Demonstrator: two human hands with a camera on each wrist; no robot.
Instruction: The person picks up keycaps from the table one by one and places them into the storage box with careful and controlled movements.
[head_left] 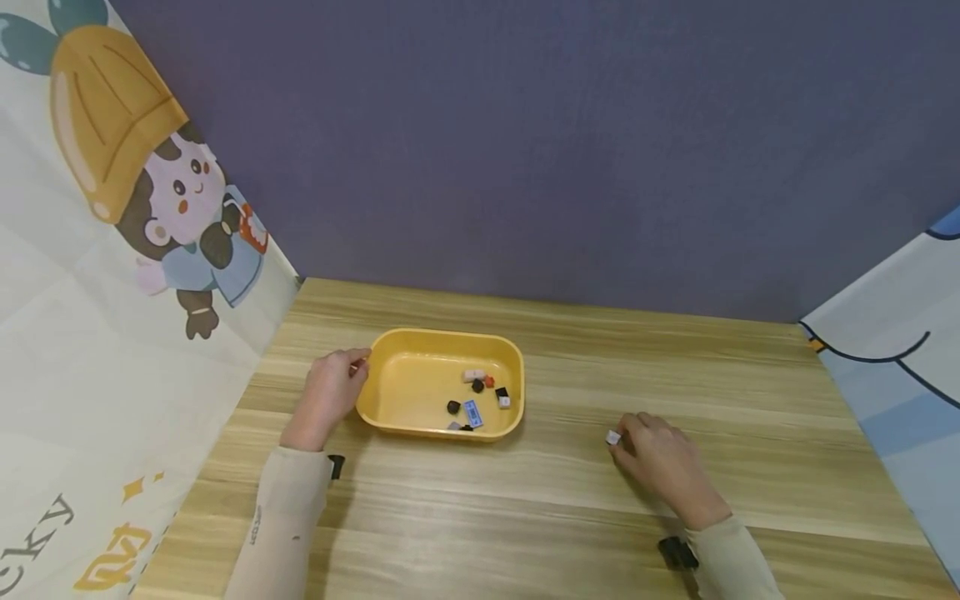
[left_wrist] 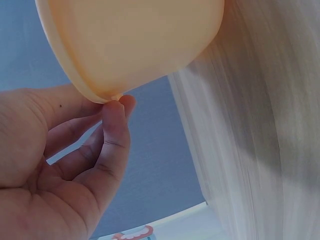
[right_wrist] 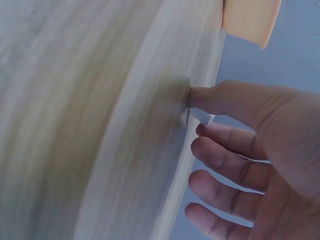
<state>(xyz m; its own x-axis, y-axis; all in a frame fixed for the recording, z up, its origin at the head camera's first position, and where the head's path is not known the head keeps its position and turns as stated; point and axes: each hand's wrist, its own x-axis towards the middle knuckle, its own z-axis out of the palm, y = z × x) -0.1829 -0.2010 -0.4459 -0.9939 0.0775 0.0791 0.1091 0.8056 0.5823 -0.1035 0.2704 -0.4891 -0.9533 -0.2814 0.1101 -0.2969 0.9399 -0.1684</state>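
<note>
My left hand (head_left: 334,388) pinches the rim of a yellow plastic basin (head_left: 442,337) at its left end. In the left wrist view the thumb and fingertips (left_wrist: 114,117) meet on that rim. Inside the basin lie several small pieces: a blue rectangular one (head_left: 472,413), black ones (head_left: 453,407), a red one (head_left: 490,382), a pale pink one (head_left: 473,376), and a black and white one (head_left: 504,402). To the right of the basin, my right hand (head_left: 663,462) pinches a small white block (head_left: 613,437) between thumb and index finger, at the tabletop. Its other fingers are loosely bent.
The wood-grain table (head_left: 465,517) runs back to a dark blue-grey panel (head_left: 540,150). A white sheet with a cartoon figure (head_left: 183,196) borders the left side, and another printed sheet (head_left: 892,375) the right. Dark straps sit on both wrists.
</note>
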